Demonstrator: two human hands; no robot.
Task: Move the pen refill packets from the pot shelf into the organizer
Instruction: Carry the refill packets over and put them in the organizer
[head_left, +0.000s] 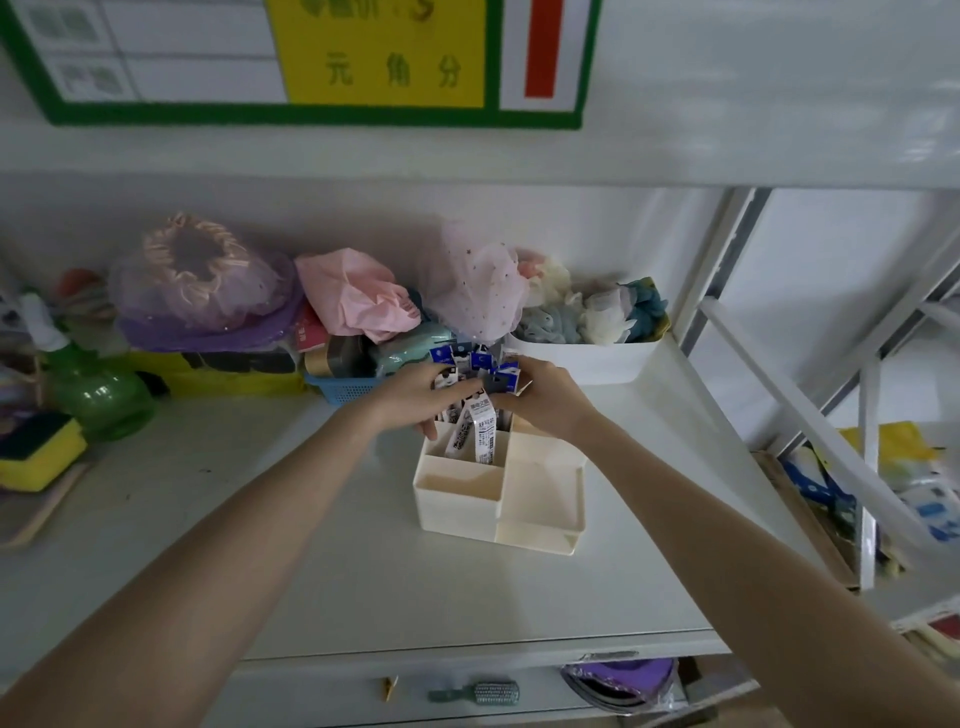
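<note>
A cream plastic organizer (540, 499) with several compartments stands on the white shelf, right of centre. A bundle of pen refill packets (480, 423), white with blue and grey header tabs, stands upright in its back left compartment. My left hand (415, 397) grips the bundle from the left. From the right, my right hand (543, 395) holds the packets near their tabs. The lower ends of the packets are hidden inside the compartment.
Behind the organizer stand a white bin of bath puffs (587, 338), a small blue basket (345, 387) and bagged pink and purple caps (208, 291). A green spray bottle (88, 384) and a yellow sponge (36, 452) sit at the left. A white rack frame (810, 410) stands to the right.
</note>
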